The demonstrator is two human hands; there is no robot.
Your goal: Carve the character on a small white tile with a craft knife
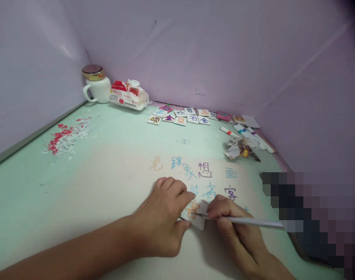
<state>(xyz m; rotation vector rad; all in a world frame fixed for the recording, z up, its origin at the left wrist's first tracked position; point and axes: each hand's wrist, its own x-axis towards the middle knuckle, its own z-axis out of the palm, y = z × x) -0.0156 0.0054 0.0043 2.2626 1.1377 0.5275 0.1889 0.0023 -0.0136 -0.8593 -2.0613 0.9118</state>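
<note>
At far left a white lidded mug (97, 88) and a tissue pack (128, 95) stand against the wall, with red-and-white crumbs (66, 138) nearby. The left hand (162, 217) pinches a small white tile (196, 216) flat on the table (34, 194). The right hand (234, 227) grips a thin brush (247, 221), tip on the tile's orange character. Judging by this, lettering is underway; finishing calls for steady strokes. More painted tiles (180, 116) and marker pens (247, 134) lie beyond.

Both forearms are showing bare, with no sleeves reaching them. The left hand (162, 217) and the right hand (238, 229) are wearing no gloves, rings, or watch. Fingernails are looking short.
</note>
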